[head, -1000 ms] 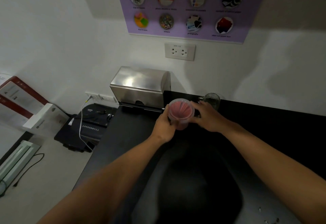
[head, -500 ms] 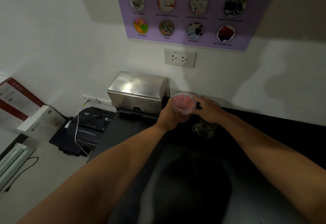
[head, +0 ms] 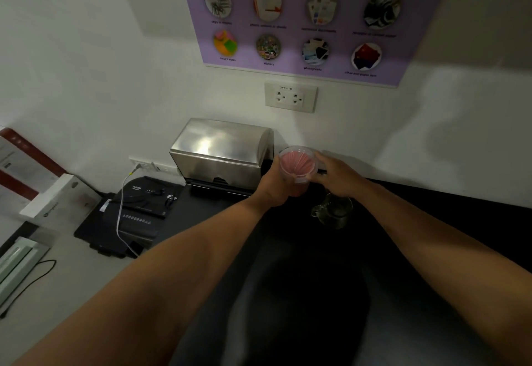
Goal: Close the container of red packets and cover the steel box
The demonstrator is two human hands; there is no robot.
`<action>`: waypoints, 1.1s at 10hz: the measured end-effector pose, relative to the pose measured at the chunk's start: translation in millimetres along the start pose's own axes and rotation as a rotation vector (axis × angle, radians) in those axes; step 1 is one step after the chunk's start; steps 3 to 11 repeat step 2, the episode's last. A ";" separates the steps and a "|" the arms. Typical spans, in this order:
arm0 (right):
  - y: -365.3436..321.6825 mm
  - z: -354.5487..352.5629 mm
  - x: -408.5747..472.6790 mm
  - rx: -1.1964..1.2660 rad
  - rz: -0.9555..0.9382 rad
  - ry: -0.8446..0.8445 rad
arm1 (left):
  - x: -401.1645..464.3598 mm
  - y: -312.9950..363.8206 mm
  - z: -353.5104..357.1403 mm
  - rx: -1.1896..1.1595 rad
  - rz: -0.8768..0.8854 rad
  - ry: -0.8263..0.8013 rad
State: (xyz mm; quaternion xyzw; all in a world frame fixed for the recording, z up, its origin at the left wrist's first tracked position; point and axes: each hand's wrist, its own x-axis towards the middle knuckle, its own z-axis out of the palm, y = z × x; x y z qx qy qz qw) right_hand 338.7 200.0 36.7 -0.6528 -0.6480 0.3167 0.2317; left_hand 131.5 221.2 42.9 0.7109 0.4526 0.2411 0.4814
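Container (head: 297, 164) lifted off counter (head: 431, 221) since before; left hand (head: 273, 190) grips body, right hand (head: 335, 174) pinches rim; steel box (head: 221, 155) looks shut.

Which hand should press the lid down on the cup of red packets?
Probably the right hand: its fingers are at the cup's rim, while the left hand grips the side, steadying it.

We see a dark, glossy surface (head: 431, 250) running up to the white wall. The steel box (head: 221, 154) stands at its back left corner, against the wall, lid down. To the right of the steel box and a little nearer us, a clear glass cup (head: 334, 210) rests on the surface, well apart from the box.
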 end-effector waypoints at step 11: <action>-14.3 -0.4 -3.7 -0.020 0.011 0.059 | -8.5 -6.2 -10.6 0.000 0.016 -0.036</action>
